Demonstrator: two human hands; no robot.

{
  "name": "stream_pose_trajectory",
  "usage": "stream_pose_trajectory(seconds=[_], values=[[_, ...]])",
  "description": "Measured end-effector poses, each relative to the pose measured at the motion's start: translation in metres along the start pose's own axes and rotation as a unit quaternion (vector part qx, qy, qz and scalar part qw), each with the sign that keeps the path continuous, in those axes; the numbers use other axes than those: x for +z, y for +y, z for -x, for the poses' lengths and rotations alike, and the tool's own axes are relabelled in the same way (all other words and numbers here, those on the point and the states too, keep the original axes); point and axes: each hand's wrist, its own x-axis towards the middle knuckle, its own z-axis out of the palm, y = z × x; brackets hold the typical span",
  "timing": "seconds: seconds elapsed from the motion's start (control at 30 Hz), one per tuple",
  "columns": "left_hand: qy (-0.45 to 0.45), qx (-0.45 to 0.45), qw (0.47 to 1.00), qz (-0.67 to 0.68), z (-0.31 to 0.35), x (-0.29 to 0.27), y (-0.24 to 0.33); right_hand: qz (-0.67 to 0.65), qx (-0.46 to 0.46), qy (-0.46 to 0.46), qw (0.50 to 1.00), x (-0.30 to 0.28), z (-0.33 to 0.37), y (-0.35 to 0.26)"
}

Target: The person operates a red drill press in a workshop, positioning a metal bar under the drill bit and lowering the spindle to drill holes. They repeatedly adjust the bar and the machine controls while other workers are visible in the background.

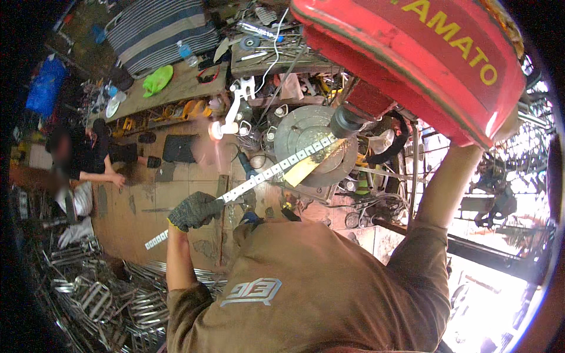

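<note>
My left hand [195, 212], in a dark grey knit glove, is closed around a long, narrow metal strip [276, 170] with a row of square marks or holes. One end of the strip sticks out to the lower left of the glove. Its other end lies over the round metal table [294, 126] of a red drill press [424, 65], below the dark chuck [346, 122]. A yellowish flat piece [309, 167] rests under the strip on that table. My right arm [453, 179] reaches up to the right side of the press head, where the fingers of the right hand are hidden.
Another person [76, 156] sits low at the left, one arm stretched out. Piles of bent metal tubing [118, 300] lie at the lower left. A bench [194, 88] behind holds a green cloth [158, 80] and a bottle [187, 54]. A white lamp [226, 126] stands beside the press.
</note>
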Motion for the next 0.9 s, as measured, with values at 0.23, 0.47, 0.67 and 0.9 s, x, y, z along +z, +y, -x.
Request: stream_pose_trajectory(seconds=[0.23, 0.47, 0.67, 0.9], values=[[0.04, -0.028, 0.998, -0.037, 0.014, 0.015, 0.005, 0.167, -0.079, -0.054, 0.981, -0.016, -0.001, 0.009], [0.035, 0.007, 0.999, -0.02, 0.021, 0.019, 0.002, 0.021, -0.088, -0.086, 0.992, 0.003, 0.001, 0.022], [0.043, 0.021, 0.997, -0.062, 0.023, 0.022, -0.005, 0.007, -0.13, -0.084, 0.988, 0.009, 0.003, 0.02], [0.057, 0.136, 0.986, -0.077, 0.014, 0.019, -0.021, -0.042, -0.177, -0.089, 0.979, 0.022, 0.001, 0.027]])
